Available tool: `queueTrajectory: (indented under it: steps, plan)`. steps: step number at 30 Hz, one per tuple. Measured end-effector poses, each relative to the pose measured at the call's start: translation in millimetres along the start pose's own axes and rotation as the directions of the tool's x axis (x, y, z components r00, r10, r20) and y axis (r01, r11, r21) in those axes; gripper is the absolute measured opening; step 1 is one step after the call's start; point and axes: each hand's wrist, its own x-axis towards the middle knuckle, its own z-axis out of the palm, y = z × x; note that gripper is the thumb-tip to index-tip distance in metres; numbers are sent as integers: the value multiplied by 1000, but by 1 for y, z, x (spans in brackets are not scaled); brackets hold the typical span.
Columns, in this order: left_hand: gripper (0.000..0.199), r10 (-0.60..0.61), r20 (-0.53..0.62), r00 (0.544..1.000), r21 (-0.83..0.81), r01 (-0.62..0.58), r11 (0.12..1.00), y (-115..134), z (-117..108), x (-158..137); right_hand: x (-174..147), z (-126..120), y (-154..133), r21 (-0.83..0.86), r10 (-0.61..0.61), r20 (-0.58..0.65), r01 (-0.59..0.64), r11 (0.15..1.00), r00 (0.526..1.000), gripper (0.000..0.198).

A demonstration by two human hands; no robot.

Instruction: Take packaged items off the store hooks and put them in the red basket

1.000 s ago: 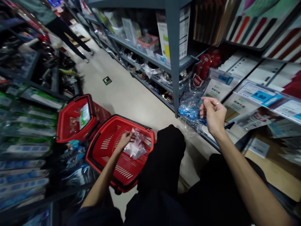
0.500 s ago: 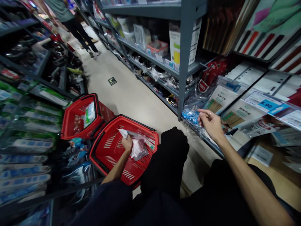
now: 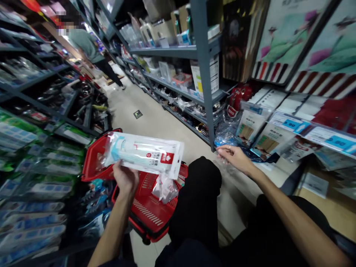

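the left hand (image 3: pixel 125 178) is raised in front of the person and grips a flat clear packet (image 3: pixel 144 152) by its lower edge, with the fingers closed around it. the packet lies almost level, slightly tilted, and it shows a pale blue item inside and a white card with a small red label. it is above the near red basket (image 3: pixel 151 213), not touching it. this basket stands on the floor (image 3: pixel 155 118) beside the person's dark knee (image 3: pixel 201 178). inside the basket lies a crumpled clear bag (image 3: pixel 165 189), just under the packet. a second red basket (image 3: pixel 93 161) stands behind the first one, and the packet hides part of it.

the right hand (image 3: pixel 235 157) reaches to the low shelf (image 3: pixel 267 174) on the right side. its fingers are loosely curled and the fingertips (image 3: pixel 221 150) touch a clear plastic bag with blue pieces (image 3: pixel 225 138) at the foot of the grey shelf post (image 3: pixel 205 74). i cannot tell if the hand really pinches the bag or only rests on it. near this hand stand white packs with brown sticks (image 3: pixel 246 128) and blue price tags (image 3: pixel 289 124). far down the aisle another person (image 3: pixel 89 46) stands by the shelves.
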Motion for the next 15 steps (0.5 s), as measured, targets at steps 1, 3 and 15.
queueTrajectory:
  steps: [1,3,15]
  plan:
    - [32,-12,53,999,-64,15,998,-6,22,-7,-4,0,-1,29,3,32,-4,1000,999,46]
    - [41,-63,183,981,-177,96,979,-21,65,-24,-10,0,-4,112,-13,86,4,994,996,49]
    - [75,-483,672,562,156,530,834,-45,121,-100,-63,-45,-39,508,-69,-241,186,841,968,56]
